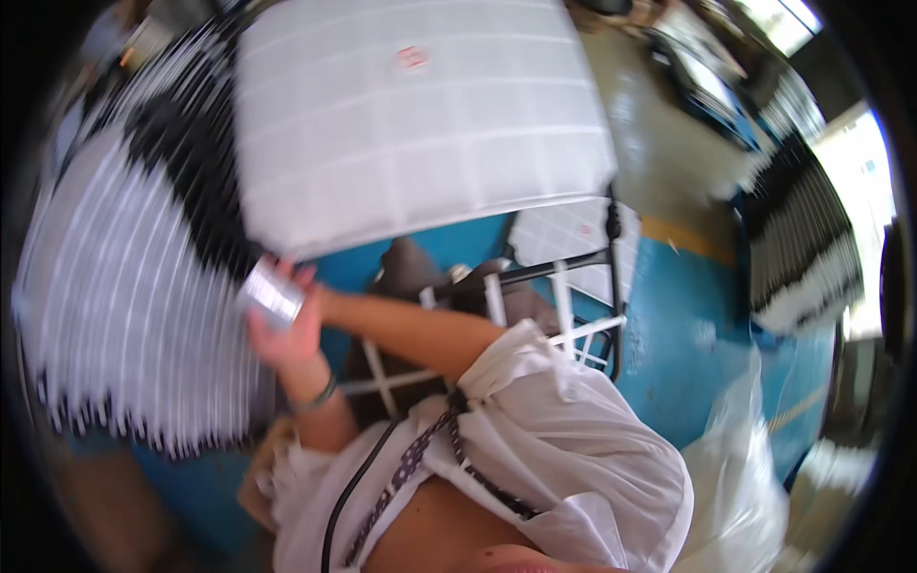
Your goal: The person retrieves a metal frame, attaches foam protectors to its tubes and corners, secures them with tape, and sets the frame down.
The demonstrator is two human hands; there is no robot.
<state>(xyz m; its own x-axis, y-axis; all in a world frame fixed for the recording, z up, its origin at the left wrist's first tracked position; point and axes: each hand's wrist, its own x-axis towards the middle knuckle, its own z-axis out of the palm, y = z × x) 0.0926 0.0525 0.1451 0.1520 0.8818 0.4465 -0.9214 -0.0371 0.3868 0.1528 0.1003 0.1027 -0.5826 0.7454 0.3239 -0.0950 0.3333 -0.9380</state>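
My left hand (287,339), with a green band at its wrist, is closed around a small shiny silver-white object (272,294); blur hides its kind. Against that object's far side, my right hand (304,277) reaches across from the right, its fingers largely hidden and smeared. Just beyond both hands is the lower left corner of a large white quilted panel (430,115), which bears a small red mark. A black frame with white straps (564,286) stands below the panel, in front of my body.
Many white panels with black edges (143,286) are stacked close at my left. Another white panel (578,244) lies beyond the frame. Further stacked panels (802,234) stand at the right on the blue floor (669,315). Clear plastic sheeting (735,468) lies near my right side.
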